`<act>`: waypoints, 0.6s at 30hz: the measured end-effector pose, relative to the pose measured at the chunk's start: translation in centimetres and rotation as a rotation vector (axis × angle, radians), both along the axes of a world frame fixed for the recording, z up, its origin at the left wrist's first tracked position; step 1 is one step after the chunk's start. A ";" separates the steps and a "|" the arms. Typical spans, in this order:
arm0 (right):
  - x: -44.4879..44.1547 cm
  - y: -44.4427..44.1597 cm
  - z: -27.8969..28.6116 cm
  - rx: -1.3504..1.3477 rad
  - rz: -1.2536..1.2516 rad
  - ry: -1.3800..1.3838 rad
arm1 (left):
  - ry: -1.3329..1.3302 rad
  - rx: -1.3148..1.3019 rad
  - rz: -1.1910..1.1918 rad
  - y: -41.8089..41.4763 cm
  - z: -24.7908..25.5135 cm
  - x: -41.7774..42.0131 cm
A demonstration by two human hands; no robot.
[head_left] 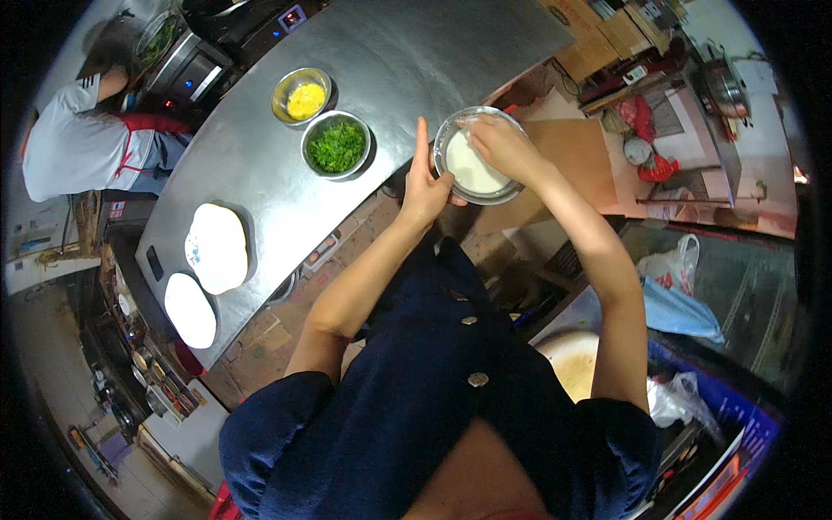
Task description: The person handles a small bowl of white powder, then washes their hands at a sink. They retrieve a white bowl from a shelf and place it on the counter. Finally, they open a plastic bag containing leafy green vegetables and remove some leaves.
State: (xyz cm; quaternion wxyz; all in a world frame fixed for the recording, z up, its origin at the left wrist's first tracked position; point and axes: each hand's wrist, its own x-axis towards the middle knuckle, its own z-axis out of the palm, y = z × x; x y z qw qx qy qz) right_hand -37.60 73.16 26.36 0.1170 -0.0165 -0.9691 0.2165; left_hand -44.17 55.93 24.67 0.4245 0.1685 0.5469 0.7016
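Observation:
A metal bowl [444, 132] of smooth white liquid [470, 170] is held just off the near edge of the steel table. My left hand [426, 192] supports its left side, thumb by the rim, one finger pointing straight out and fingertips showing underneath. My right hand [504, 144] reaches into the bowl from the right, its fingers bent down against the far inner wall; whether they pinch anything is hidden. To the left on the table stand a metal bowl of chopped green leaves [337, 147] and a metal bowl of yellow, egg-like food [306, 101].
Two white plates [218, 250] [190, 311] and a dark phone-like object [155, 262] lie at the left end of the steel table [260, 162]. A person in a white shirt [88, 143] works beyond it. Cardboard [572, 156] covers the floor at right. A round pan [572, 364] is beside my right elbow.

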 end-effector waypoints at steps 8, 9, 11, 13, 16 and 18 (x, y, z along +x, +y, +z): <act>-5.8 5.1 -6.2 -0.016 -0.189 -0.366 | 0.041 0.006 0.117 5.8 -1.3 -5.5; -6.8 5.2 -6.7 -0.056 -0.191 -0.354 | 0.036 0.015 0.136 6.4 -1.6 -6.4; -8.7 5.3 -7.9 -0.137 -0.190 -0.331 | 0.061 -0.024 0.151 7.6 -2.8 -7.5; -10.8 5.6 -8.8 -0.254 -0.164 -0.340 | 0.086 -0.048 0.164 8.1 -3.7 -8.4; -13.8 6.5 -10.1 -0.436 -0.231 -0.298 | 0.093 -0.051 0.233 9.4 -3.6 -10.0; -15.8 7.7 -11.1 -0.910 -0.251 -0.411 | 0.130 -0.075 0.267 10.0 -3.5 -10.9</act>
